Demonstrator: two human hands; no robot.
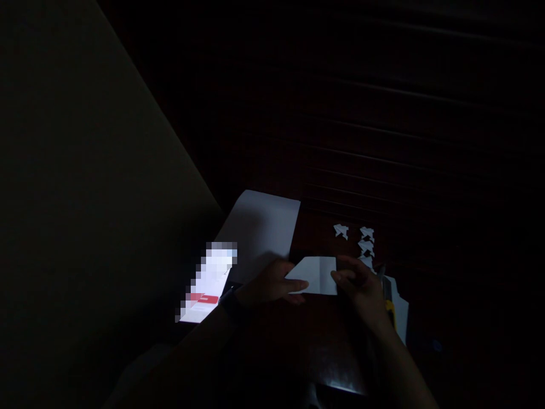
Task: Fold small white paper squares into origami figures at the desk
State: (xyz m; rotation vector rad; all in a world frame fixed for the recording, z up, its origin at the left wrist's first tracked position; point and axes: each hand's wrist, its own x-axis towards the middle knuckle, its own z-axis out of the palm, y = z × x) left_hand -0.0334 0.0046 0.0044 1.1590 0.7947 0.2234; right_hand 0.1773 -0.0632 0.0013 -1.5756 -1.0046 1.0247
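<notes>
Between my two hands is a folded piece of white paper [317, 274], held above a dark table; its upper left corner is slanted and a crease runs down its right part. My left hand [275, 284] is closed on the left end, thumb on top. At the right edge, my right hand [360, 287] pinches the paper between thumb and fingers. Beyond the right hand lie several small folded paper figures [366, 234], and one more paper figure [340, 230] sits apart to their left.
A large white paper sheet [266, 227] lies at the back left. Left of my wrist glows a lit screen [208, 284], partly pixelated. A yellow-handled cutter [389, 312] rests on white paper [401, 309] beside my right forearm. A wall [106, 170] rises at left. The room is very dark.
</notes>
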